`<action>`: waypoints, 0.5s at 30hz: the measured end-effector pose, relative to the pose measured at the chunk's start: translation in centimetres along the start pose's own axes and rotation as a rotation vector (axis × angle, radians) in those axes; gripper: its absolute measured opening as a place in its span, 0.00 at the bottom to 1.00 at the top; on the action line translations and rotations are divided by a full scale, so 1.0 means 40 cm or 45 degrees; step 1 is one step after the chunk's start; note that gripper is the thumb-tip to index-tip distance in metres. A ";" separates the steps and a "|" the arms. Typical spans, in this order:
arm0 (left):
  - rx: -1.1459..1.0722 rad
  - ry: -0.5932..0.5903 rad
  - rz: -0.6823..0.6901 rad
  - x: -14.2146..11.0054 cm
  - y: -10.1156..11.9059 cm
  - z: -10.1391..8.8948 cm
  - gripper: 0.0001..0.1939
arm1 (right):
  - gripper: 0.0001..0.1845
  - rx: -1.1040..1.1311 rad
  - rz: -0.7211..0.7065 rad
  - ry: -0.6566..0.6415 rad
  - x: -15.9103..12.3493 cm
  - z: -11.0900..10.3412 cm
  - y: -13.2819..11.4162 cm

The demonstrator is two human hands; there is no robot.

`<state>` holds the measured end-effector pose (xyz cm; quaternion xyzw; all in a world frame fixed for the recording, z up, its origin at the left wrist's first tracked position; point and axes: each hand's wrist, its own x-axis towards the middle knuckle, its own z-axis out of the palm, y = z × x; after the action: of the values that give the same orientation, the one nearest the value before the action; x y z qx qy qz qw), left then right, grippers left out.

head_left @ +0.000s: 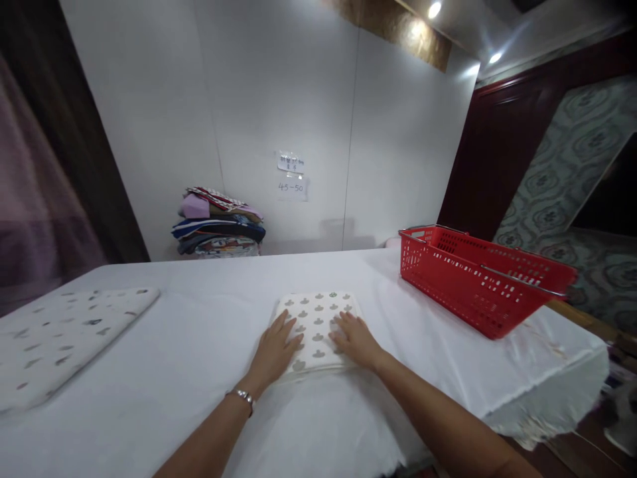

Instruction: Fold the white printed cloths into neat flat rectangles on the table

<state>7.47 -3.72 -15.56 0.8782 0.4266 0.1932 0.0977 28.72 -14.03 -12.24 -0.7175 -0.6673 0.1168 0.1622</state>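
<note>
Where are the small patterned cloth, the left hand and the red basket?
Small patterned cloth (pixel 317 325), head view, on its top.
Left hand (pixel 273 350), head view, on its back.
Red basket (pixel 465 290), head view, on its near wall.

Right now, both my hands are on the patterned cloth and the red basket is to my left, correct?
Not quite: the head view shows the red basket to your right. Your left hand and right hand are indeed on the patterned cloth.

White cloth (pixel 326 325) with grey mushroom-like motifs, plain red basket (pixel 448 285)
</note>
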 end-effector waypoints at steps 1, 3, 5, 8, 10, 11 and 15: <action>-0.052 0.080 -0.067 -0.001 -0.010 0.005 0.24 | 0.29 0.063 0.057 0.052 0.009 -0.012 0.014; -0.135 0.170 -0.247 -0.002 -0.028 0.003 0.25 | 0.28 0.296 0.240 0.148 0.026 -0.036 0.049; -0.191 0.132 -0.432 0.001 -0.037 -0.013 0.27 | 0.30 0.558 0.447 0.183 0.038 -0.055 0.084; -0.280 -0.068 -0.568 0.014 -0.036 -0.051 0.29 | 0.34 0.742 0.613 0.136 0.044 -0.063 0.122; -0.347 -0.185 -0.577 0.026 -0.033 -0.067 0.28 | 0.35 0.773 0.631 0.121 0.044 -0.058 0.135; -0.373 -0.219 -0.571 0.033 -0.033 -0.071 0.27 | 0.36 0.786 0.634 0.127 0.043 -0.052 0.138; -0.392 -0.185 -0.492 0.071 -0.058 -0.081 0.24 | 0.38 0.806 0.588 0.167 0.032 -0.010 0.128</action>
<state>6.04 -0.04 -12.70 0.7667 0.5439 0.1699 0.2957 33.68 -13.07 -13.82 -0.7691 -0.4078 0.3039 0.3871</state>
